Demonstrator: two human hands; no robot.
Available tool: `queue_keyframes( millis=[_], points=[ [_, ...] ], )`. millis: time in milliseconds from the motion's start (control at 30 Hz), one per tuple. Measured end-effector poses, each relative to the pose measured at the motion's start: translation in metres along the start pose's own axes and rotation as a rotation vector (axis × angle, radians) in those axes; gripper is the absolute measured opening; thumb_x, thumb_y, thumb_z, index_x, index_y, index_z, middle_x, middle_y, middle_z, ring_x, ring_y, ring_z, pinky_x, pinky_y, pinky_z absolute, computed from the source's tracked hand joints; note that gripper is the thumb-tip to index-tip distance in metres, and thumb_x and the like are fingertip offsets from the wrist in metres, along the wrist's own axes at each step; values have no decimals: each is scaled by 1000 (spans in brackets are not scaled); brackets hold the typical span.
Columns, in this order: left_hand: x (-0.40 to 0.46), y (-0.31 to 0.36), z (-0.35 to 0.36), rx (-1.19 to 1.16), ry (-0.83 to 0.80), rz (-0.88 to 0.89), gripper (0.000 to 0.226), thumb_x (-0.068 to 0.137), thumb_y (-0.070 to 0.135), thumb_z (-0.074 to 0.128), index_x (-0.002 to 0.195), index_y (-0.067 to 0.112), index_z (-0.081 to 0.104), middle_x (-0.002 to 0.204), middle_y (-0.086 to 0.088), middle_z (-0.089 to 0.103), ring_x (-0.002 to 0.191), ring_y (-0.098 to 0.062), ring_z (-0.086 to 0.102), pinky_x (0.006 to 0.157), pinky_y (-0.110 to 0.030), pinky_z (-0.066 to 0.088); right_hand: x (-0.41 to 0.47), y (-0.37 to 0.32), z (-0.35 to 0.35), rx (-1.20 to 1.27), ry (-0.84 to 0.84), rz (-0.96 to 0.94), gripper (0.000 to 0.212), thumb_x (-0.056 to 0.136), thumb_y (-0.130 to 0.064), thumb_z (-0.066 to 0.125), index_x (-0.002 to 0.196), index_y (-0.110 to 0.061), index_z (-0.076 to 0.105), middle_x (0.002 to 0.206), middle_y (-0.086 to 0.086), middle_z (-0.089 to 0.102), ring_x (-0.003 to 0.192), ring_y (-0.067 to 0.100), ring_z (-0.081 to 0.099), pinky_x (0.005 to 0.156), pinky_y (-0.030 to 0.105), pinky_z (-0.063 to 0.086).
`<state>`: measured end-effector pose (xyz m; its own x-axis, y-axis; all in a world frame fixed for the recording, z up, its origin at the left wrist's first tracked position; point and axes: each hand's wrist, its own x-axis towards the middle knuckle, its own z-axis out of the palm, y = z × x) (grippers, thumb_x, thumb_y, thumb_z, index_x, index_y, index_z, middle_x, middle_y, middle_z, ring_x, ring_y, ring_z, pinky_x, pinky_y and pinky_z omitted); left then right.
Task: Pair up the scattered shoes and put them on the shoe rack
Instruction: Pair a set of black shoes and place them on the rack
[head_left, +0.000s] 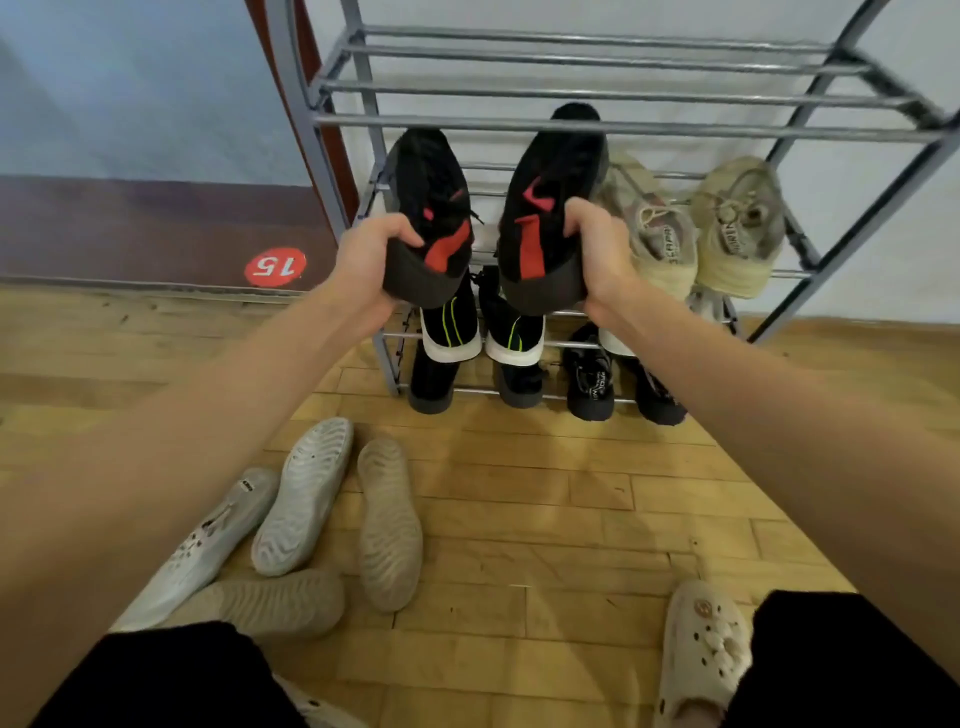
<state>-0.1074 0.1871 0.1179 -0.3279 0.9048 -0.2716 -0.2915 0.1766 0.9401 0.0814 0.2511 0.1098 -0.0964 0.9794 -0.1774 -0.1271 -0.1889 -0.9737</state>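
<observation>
Head view: my left hand (370, 249) grips the heel of one black-and-red sneaker (431, 208), fingers curled over the collar and thumb under the sole; my right hand (597, 244) grips the heel of its mate (550, 202) the same way. Both shoes point toes-first into the shoe rack (597, 124), held side by side at the left end of the middle shelf, just beside the beige sneakers (691, 228) already stored at its right end. I judge these shoes light, with soft knit uppers and stiff soles, so the heel is the firm place to hold. Both forearms reach forward, nearly straight, wrists level. Lower shelves carry black pairs (483, 332). Four pale clogs (311, 519) lie unsorted on the wooden floor (545, 519), near its left edge.
</observation>
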Motion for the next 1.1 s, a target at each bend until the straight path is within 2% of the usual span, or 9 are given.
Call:
queue_keyframes(
  millis=[200, 433, 533, 633, 700, 767, 900, 967, 1100],
  points=[
    [45, -2, 1, -18, 27, 27, 67, 59, 9, 54, 126, -2, 57, 127, -21, 63, 115, -40, 61, 100, -55, 47, 50, 2, 19, -111, 41, -54, 26, 79, -4, 46, 59, -16, 35, 62, 1, 42, 58, 14, 41, 52, 23, 33],
    [63, -11, -1, 93, 78, 10, 21, 71, 3, 52, 89, 8, 60, 102, -11, 64, 98, -30, 63, 90, -42, 52, 74, 21, 35, -269, 50, -9, 22, 82, -16, 40, 61, -19, 34, 66, 0, 38, 71, 19, 39, 68, 36, 31],
    [65, -13, -2, 265, 110, 75, 16, 73, 0, 52, 87, 6, 56, 93, -11, 58, 90, -29, 58, 77, -38, 48, 75, 29, 35, -461, 96, -23, 25, 85, -27, 33, 77, -15, 54, 90, 9, 55, 102, 31, 52, 86, 41, 39],
    [63, -13, -5, 402, 119, 127, 12, 77, 1, 51, 88, 6, 54, 87, -11, 55, 84, -26, 53, 71, -33, 42, 71, 31, 30, -654, 175, -30, 41, 96, -27, 29, 114, -5, 59, 131, 20, 49, 127, 37, 39, 103, 43, 33],
    [61, -13, -8, 485, 134, 156, 15, 81, -1, 48, 90, 8, 56, 83, -8, 54, 79, -21, 52, 70, -30, 40, 64, 32, 29, -696, 160, -94, 36, 93, -29, 30, 91, -9, 60, 119, 17, 52, 120, 34, 44, 93, 39, 33],
    [56, -12, -13, 528, 158, 176, 22, 84, -4, 46, 89, 15, 56, 78, -2, 52, 74, -14, 50, 69, -26, 40, 53, 34, 29, -730, 145, -156, 28, 86, -33, 29, 68, -16, 42, 103, 13, 49, 105, 29, 46, 83, 37, 29],
    [37, -13, -25, 585, 159, 219, 28, 88, -5, 48, 105, 11, 62, 92, 2, 52, 88, -12, 49, 83, -24, 40, 15, 46, 32, -968, 117, -269, 23, 95, -27, 39, 104, -8, 48, 134, 22, 40, 124, 37, 33, 103, 40, 29],
    [24, -18, -37, 636, 145, 244, 29, 89, 0, 50, 113, 11, 60, 97, 2, 56, 92, -11, 53, 85, -25, 44, -10, 58, 35, -1098, 113, -411, 45, 93, -26, 45, 133, -5, 42, 143, 24, 29, 131, 39, 28, 110, 41, 27],
    [1, -41, -69, 753, 153, 225, 35, 89, 8, 53, 124, 8, 55, 114, -6, 59, 106, -17, 55, 89, -28, 45, -58, 89, 46, -1200, -4, -697, 55, 87, -19, 52, 138, 1, 41, 140, 27, 35, 131, 41, 34, 109, 43, 30]
  ],
)
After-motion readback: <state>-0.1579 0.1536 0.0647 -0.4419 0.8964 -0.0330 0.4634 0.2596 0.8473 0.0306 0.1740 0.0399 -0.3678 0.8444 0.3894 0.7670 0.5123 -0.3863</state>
